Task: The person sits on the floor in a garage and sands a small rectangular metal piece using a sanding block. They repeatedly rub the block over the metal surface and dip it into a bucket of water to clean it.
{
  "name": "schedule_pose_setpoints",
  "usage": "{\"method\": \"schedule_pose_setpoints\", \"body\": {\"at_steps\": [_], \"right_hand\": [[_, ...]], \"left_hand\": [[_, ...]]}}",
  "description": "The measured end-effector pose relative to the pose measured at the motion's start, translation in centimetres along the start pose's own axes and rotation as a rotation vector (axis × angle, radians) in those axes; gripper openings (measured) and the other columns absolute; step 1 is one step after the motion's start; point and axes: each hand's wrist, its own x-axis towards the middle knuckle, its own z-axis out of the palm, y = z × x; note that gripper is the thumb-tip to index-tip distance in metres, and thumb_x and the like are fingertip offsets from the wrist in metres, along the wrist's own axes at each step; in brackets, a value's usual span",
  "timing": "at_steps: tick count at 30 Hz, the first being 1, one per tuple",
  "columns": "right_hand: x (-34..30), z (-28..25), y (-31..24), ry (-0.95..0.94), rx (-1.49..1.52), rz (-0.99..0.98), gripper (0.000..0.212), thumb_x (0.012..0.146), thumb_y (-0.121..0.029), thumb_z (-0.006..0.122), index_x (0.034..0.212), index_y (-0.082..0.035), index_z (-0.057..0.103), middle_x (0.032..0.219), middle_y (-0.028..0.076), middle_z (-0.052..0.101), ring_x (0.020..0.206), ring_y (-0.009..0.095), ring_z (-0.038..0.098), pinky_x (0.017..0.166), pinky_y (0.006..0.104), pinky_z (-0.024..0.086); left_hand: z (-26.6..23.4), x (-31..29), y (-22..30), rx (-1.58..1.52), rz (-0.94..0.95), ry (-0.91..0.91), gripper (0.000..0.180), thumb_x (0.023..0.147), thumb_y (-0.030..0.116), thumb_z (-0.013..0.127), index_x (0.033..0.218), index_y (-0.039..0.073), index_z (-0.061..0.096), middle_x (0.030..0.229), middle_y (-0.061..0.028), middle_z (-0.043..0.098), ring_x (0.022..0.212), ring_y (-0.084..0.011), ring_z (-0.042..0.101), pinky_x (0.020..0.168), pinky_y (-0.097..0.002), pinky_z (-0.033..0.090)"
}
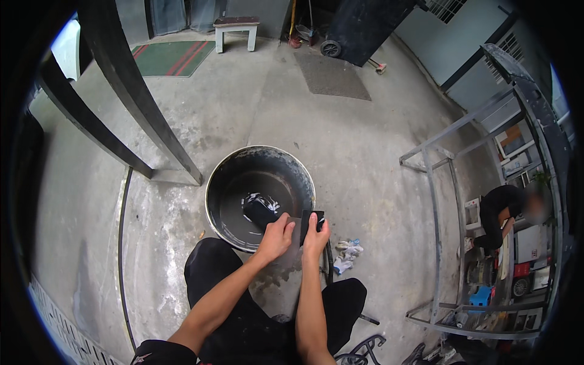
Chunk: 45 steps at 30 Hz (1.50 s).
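your left hand (277, 236) and right hand (316, 234) are both clamped on a dark flat block (311, 219) at the near rim of the black basin (226, 176); work gloves (345, 254) lie just right

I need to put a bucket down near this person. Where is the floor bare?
Bare concrete floor lies beyond the black basin, up to the grey mat. Crowded: both hands, left hand and right hand, at the basin rim, gloves beside it, metal frame to the right.
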Motion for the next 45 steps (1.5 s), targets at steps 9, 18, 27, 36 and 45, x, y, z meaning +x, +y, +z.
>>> {"method": "schedule_pose_setpoints", "body": {"at_steps": [9,18,27,36,45], "right_hand": [[0.3,-0.9,-0.4,-0.103,0.093,0.147,0.026,0.096,-0.025,0.068,0.09,-0.001,0.061,0.079,-0.001,0.057,0.074,0.008,0.048,0.065,0.03,0.043],[0.0,-0.5,-0.2,-0.084,-0.01,0.018,0.031,0.096,-0.027,0.066,0.088,0.002,0.058,0.075,0.006,0.059,0.071,0.012,0.05,0.065,0.0315,0.045],[0.3,-0.8,0.4,-0.055,-0.052,0.026,0.036,0.095,-0.031,0.068,0.089,0.003,0.058,0.078,0.009,0.061,0.074,0.015,0.053,0.067,0.0334,0.046],[-0.1,0.4,-0.5,0.03,-0.043,0.097,0.039,0.096,-0.034,0.065,0.089,0.003,0.058,0.079,0.01,0.062,0.073,0.016,0.056,0.067,0.0337,0.047],[-0.6,0.3,-0.4,0.031,0.006,0.146,0.036,0.099,-0.034,0.061,0.094,0.001,0.058,0.086,0.007,0.062,0.079,0.014,0.055,0.071,0.032,0.047]], "left_hand": [[0.0,-0.2,-0.1,-0.02,-0.035,0.001,0.016,0.097,0.013,0.056,0.103,-0.001,0.053,0.075,-0.0246,0.061,0.071,-0.0422,0.063,0.062,-0.0397,0.048],[-0.1,-0.1,0.2,-0.019,-0.008,-0.004,0.014,0.097,0.012,0.056,0.102,-0.001,0.053,0.075,-0.0246,0.06,0.07,-0.0426,0.062,0.062,-0.0402,0.048],[-0.3,-0.3,0.9,-0.023,0.037,-0.037,0.012,0.099,0.01,0.052,0.099,-0.002,0.048,0.076,-0.0295,0.06,0.08,-0.0498,0.06,0.064,-0.048,0.047],[-0.3,-0.9,1.9,0.069,0.097,-0.044,0.012,0.099,0.009,0.049,0.099,-0.002,0.046,0.087,-0.0314,0.06,0.086,-0.0525,0.058,0.069,-0.0557,0.045],[0.2,-1.4,2.0,0.132,0.109,-0.041,0.012,0.099,0.01,0.048,0.098,-0.002,0.045,0.093,-0.0293,0.061,0.089,-0.0509,0.058,0.074,-0.0545,0.046]]}}
